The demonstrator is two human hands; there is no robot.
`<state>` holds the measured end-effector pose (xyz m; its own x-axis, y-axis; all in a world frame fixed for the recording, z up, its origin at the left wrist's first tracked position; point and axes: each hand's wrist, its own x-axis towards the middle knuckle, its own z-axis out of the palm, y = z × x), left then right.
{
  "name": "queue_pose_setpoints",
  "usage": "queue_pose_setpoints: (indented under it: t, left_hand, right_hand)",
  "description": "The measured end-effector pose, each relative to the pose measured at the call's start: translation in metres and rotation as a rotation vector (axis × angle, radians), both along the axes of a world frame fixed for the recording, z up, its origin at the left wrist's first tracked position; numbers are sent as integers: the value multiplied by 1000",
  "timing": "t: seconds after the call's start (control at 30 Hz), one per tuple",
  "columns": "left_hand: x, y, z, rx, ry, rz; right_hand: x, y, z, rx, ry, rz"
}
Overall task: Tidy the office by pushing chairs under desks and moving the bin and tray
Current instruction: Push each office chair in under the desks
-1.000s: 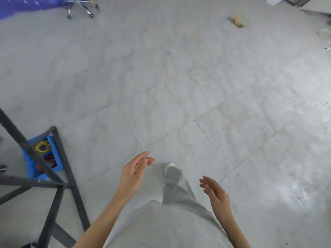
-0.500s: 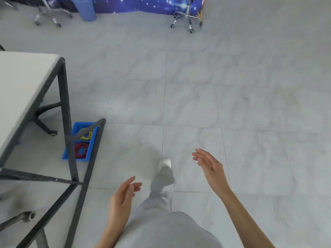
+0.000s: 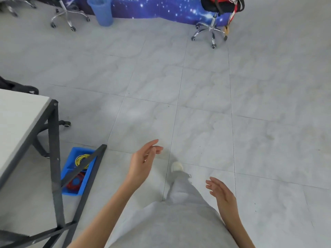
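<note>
Since half a second ago I note the left hand [image 3: 143, 161] forward, right hand [image 3: 221, 192] back, both relaxed and empty; blue plastic bin [image 3: 102, 12] at eleven o'clock, blue tray [image 3: 71, 188] under the white desk's [image 3: 19, 120] corner at nine, bare grey tiles [image 3: 206, 90] ahead.

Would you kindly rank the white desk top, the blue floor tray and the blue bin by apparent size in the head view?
1. White desk top, though nearest and cropped.
2. Blue plastic floor tray.
3. Blue plastic bin, farthest away, so likely larger than it appears.
</note>
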<state>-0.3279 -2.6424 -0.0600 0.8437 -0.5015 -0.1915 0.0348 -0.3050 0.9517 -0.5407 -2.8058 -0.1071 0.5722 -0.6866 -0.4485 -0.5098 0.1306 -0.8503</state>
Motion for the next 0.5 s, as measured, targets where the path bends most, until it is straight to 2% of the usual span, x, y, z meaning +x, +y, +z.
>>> queue_pose_setpoints:
  t: [0.23, 0.37, 0.5]
  left_hand:
    - [112, -61, -39, 84, 72, 195]
    - [172, -80, -39, 111, 114, 429]
    - [232, -93, -40, 145, 132, 586]
  right_hand:
    - [193, -109, -20, 11, -8, 227]
    - [344, -170, 10, 12, -100, 457]
    - [477, -196, 30, -1, -133, 693]
